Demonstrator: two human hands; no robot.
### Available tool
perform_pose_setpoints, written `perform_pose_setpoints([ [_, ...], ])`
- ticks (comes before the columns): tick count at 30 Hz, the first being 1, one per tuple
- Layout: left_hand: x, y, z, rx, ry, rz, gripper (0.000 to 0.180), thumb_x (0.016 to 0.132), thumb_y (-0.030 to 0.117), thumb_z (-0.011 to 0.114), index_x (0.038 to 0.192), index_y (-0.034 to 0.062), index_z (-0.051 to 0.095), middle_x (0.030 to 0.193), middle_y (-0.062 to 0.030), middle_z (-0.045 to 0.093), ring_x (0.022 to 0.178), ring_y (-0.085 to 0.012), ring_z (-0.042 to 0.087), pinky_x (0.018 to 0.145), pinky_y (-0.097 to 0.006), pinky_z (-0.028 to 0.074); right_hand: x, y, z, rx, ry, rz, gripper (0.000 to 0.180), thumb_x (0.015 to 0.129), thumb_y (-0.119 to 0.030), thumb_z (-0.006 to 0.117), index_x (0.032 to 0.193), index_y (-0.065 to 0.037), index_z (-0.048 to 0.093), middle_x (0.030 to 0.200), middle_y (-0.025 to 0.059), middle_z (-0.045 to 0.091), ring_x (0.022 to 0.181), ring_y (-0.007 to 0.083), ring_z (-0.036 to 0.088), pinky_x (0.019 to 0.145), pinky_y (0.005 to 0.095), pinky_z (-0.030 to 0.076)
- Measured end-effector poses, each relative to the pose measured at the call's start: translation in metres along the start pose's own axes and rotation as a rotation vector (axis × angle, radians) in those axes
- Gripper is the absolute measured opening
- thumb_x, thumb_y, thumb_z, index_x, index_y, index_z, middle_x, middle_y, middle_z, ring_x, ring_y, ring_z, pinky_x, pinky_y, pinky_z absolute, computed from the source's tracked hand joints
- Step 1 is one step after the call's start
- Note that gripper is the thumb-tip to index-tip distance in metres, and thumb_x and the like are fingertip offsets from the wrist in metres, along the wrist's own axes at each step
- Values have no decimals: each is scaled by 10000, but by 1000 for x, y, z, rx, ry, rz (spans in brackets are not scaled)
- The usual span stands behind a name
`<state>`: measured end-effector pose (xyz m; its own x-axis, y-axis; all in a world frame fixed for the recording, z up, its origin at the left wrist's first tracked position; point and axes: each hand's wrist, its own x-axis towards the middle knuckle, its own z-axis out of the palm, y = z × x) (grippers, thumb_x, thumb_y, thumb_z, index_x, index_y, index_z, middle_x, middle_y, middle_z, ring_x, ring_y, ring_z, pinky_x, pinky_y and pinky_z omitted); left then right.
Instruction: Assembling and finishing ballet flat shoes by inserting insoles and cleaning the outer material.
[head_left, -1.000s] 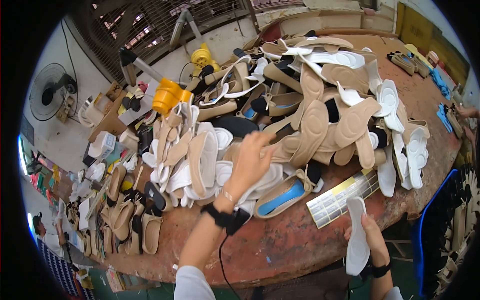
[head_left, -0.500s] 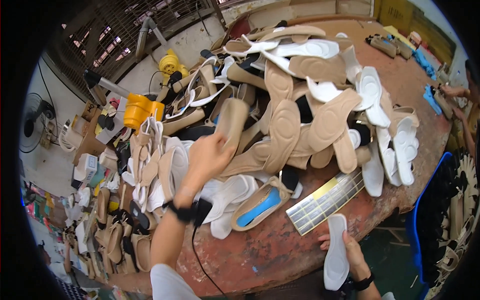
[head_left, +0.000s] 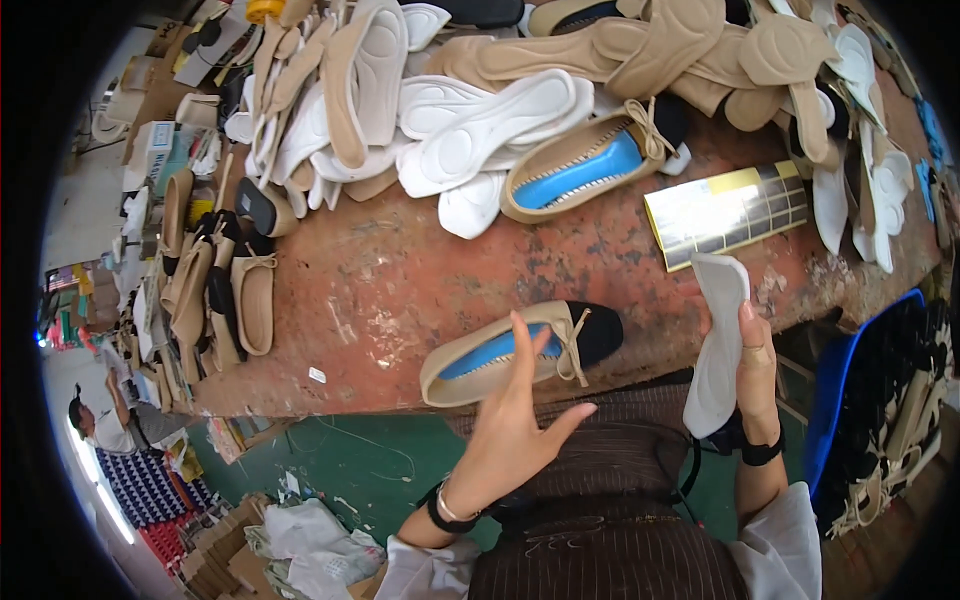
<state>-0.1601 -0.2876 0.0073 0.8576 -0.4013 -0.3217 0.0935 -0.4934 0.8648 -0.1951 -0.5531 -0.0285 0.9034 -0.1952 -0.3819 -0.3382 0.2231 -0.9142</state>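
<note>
Pinching the white insole (head_left: 718,350) between bent fingers of the right hand (head_left: 757,375) at near right, and holding the left hand (head_left: 512,435) spread wide, empty, by the shoe (head_left: 470,364) on the table (head_left: 370,275).

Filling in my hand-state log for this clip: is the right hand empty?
No, the right hand is holding a white insole.

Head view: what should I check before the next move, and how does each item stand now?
1. Right hand holding the white insole: ok.
2. Left hand free of any load: ok, fingers spread.
3. Nearest black-toed beige ballet flat sole-down on the worktable: ok.
4. Its opening unobstructed in view: not ok, the left hand partly covers it.
5. Left hand clear of contact with that shoe: cannot tell.
</note>
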Motion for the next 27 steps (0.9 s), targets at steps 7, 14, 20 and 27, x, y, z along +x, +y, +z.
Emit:
perform_pose_setpoints([
  [7,-23,-88,-68,920,46,272,490,656,175,873,1108,109,695,1475,-137,492,1429,-417,358,1170,-593,264,-8,-11,40,-1081,-96,-835,387,720,-79,726,1105,-105,753,1190,86,664,1016,266,601,902,409,463],
  [14,-11,-142,-34,434,310,471,648,749,127,843,1281,69,478,1433,-231,482,1358,-433,454,1115,-532,385,22,52,132,-932,-477,-898,320,658,-112,734,975,-80,764,1126,55,684,1074,230,595,981,416,447],
  [20,-5,-163,-26,195,468,541,1374,697,321,919,1566,156,-133,1502,-262,346,1348,-391,429,1121,-517,369,31,66,168,-838,-530,-834,322,658,-104,720,974,-46,746,1146,85,672,1091,253,601,984,399,456],
  [27,-3,-165,-29,176,448,561,1460,678,362,926,1553,195,-232,1513,-265,319,1348,-393,424,1106,-520,380,28,77,180,-868,-572,-721,305,683,-115,695,976,-44,741,1097,84,657,1096,255,599,968,386,467],
])
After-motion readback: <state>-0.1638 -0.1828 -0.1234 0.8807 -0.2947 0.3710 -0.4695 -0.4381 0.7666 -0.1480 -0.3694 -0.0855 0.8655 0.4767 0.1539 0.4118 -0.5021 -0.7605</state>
